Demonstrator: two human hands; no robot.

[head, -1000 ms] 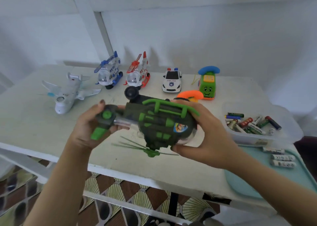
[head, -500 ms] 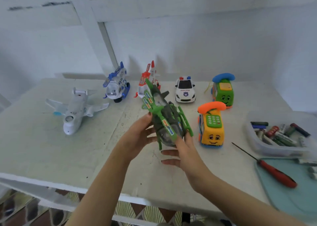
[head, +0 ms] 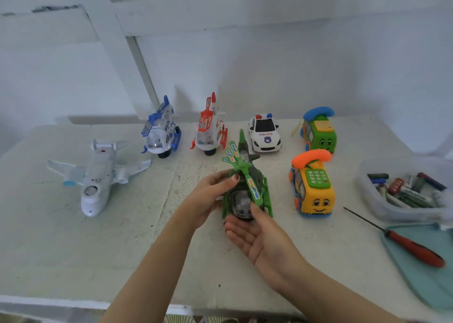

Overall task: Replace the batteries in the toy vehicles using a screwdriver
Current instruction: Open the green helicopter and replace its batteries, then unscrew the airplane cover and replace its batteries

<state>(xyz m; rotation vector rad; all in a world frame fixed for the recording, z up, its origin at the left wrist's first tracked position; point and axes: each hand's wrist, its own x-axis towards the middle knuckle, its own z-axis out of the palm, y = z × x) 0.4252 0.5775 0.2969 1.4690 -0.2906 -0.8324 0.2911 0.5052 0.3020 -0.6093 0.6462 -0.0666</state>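
My left hand [head: 210, 195] gripped the green helicopter [head: 245, 196] by its side — my right hand [head: 259, 239] lay palm-up, fingers relaxed, thumb touching its nose.

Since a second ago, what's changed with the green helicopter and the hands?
The green helicopter was turned from upside down to upright and lowered toward the table. The left hand still grips its side; the right hand has let go and lies open, palm up, at its nose. The screwdriver and battery tub stayed put.
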